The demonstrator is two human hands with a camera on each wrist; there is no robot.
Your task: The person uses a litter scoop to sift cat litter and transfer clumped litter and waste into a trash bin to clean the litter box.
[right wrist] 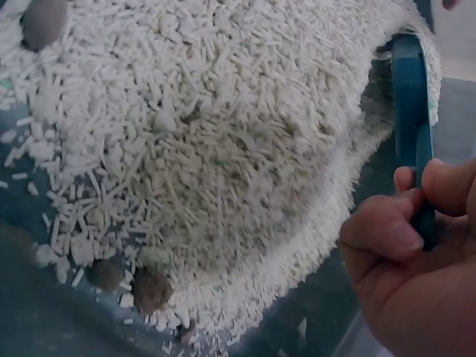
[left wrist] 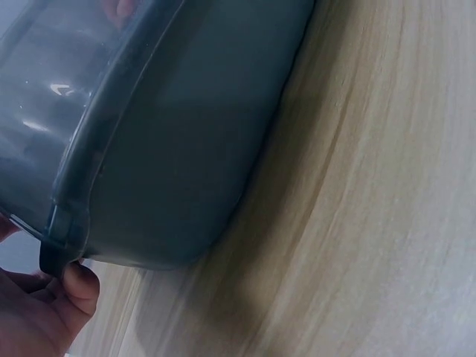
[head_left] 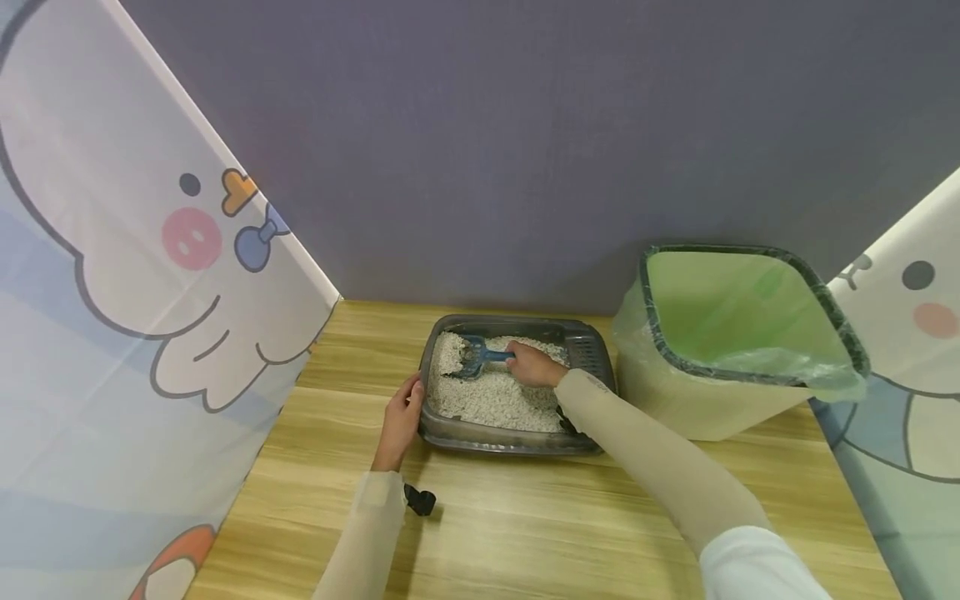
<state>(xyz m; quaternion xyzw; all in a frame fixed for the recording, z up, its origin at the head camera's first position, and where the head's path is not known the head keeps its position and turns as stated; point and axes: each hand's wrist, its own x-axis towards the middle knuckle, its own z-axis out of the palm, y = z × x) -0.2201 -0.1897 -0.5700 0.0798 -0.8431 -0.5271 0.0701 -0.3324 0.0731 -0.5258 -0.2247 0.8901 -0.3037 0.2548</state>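
Observation:
A dark grey litter box [head_left: 510,439] stands on the wooden table, filled with pale pellet litter [head_left: 491,408]. My left hand [head_left: 397,421] grips the box's rim at its left end; in the left wrist view the thumb and fingers pinch the rim's corner [left wrist: 63,249]. Inside the box, my right hand [head_left: 534,365] holds a blue litter scoop [head_left: 474,358] by its handle. The scoop's head lies at the left part of the box, with litter heaped beside it. Several grey-brown clumps [right wrist: 152,288] show among the pellets in the right wrist view.
A pale bin [head_left: 675,400] lined with a translucent green bag stands right of the box, close to it. Behind both rises a dark grey wall panel [head_left: 480,167]. Cartoon-printed panels [head_left: 112,275] flank the wooden table [head_left: 510,533].

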